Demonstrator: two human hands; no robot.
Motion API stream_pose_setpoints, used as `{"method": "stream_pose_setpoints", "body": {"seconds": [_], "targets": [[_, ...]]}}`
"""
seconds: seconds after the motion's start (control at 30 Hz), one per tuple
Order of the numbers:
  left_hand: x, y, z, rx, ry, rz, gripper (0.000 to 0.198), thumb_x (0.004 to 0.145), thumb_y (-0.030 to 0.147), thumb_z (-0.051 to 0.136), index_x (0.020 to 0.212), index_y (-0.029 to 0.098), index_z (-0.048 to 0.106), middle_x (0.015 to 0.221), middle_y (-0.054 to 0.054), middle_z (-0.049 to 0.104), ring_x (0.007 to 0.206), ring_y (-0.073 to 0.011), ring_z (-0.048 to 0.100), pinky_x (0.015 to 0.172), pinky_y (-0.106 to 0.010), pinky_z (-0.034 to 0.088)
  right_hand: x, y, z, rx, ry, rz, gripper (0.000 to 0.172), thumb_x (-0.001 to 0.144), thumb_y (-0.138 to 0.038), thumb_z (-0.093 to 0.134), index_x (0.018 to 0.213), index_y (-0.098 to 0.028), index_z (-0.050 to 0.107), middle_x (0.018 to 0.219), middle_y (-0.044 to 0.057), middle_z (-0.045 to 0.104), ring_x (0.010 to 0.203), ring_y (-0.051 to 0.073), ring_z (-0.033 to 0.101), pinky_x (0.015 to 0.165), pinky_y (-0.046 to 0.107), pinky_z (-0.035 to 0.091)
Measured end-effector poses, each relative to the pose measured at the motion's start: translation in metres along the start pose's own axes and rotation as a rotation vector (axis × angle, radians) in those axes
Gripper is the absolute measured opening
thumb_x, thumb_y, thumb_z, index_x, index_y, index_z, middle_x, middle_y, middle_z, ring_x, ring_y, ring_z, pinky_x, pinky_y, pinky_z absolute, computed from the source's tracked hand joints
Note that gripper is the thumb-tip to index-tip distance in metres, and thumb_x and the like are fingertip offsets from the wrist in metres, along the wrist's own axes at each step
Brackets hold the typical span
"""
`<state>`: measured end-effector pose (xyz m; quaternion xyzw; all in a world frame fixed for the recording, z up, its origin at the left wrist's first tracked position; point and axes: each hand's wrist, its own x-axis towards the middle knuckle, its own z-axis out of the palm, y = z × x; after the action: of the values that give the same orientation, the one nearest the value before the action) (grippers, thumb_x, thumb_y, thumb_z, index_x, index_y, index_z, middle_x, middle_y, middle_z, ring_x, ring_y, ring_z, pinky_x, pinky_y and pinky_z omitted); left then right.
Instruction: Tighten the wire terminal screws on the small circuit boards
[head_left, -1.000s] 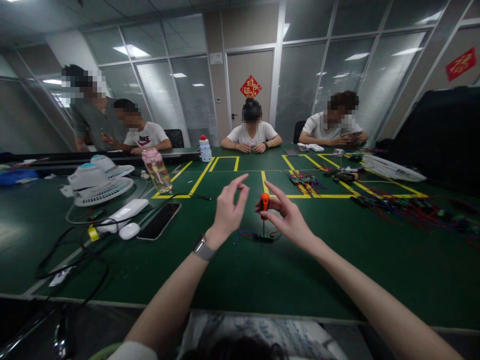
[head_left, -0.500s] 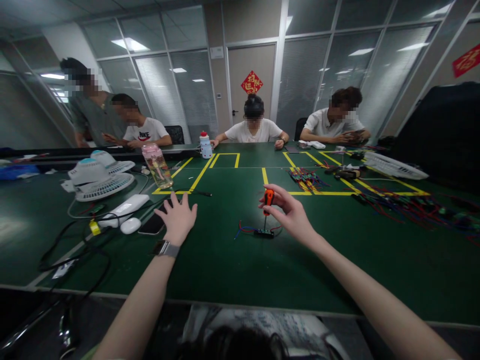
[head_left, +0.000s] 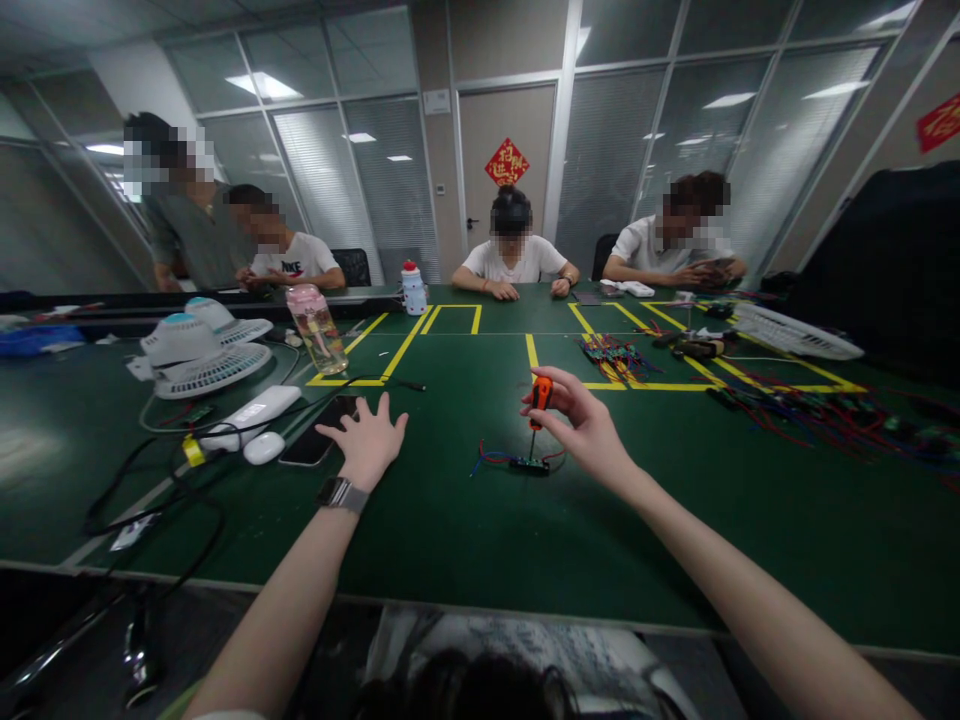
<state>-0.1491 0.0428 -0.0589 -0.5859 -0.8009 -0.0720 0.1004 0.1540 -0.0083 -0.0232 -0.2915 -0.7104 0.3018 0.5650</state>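
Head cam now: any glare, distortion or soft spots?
Head view: pale glare on the far-left green table; head view: wide-angle stretch, glass partitions leaning outward at both sides; head view: the right-hand wire pile smears, while the screwdriver reads clearly, its tip at the small board too small to judge.

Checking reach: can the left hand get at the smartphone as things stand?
Likely yes: the left hand, spread open, partly overlaps the smartphone in view; nothing visible blocks the way.
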Motion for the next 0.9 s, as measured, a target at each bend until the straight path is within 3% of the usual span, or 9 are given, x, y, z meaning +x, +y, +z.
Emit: {"method": "stream_pose_setpoints", "body": {"seconds": [0.2, 0.47, 0.9], "targets": [[-0.005, 0.005, -0.002, 0.013, -0.004, 0.059, 0.062, 0.092, 0.055, 0.026, 0.146, 0.026, 0.036, 0.155, -0.018, 0.026, 0.141, -0.0483, 0.02, 0.1, -0.079, 0.014, 0.001, 0.001, 0.0, -0.004, 0.004, -0.002, 0.043, 0.086, -0.025, 0.065, 0.126, -0.027, 0.051, 0.102, 0.005, 0.067, 0.094, 0.02, 0.068, 0.092, 0.043, 0.054], [-0.011, 0.011, -0.004, -0.05, -0.051, 0.022, 0.069, 0.089, 0.065, 0.025, 0.148, 0.03, 0.032, 0.16, -0.013, 0.015, 0.144, -0.0487, 0.009, 0.098, -0.082, 0.014, 0.0, -0.003, -0.001, 0.001, -0.002, 0.013, 0.043, 0.086, -0.025, 0.064, 0.127, -0.026, 0.05, 0.101, 0.006, 0.068, 0.094, 0.021, 0.068, 0.091, 0.043, 0.055], [-0.009, 0.002, -0.013, -0.094, -0.032, -0.122, 0.071, 0.088, 0.065, 0.026, 0.147, 0.027, 0.033, 0.159, -0.013, 0.015, 0.139, -0.0517, 0.017, 0.093, -0.08, 0.026, 0.0, -0.004, -0.001, -0.015, -0.002, 0.016, 0.043, 0.085, -0.025, 0.065, 0.126, -0.026, 0.05, 0.102, 0.006, 0.068, 0.095, 0.021, 0.068, 0.09, 0.042, 0.055]]}}
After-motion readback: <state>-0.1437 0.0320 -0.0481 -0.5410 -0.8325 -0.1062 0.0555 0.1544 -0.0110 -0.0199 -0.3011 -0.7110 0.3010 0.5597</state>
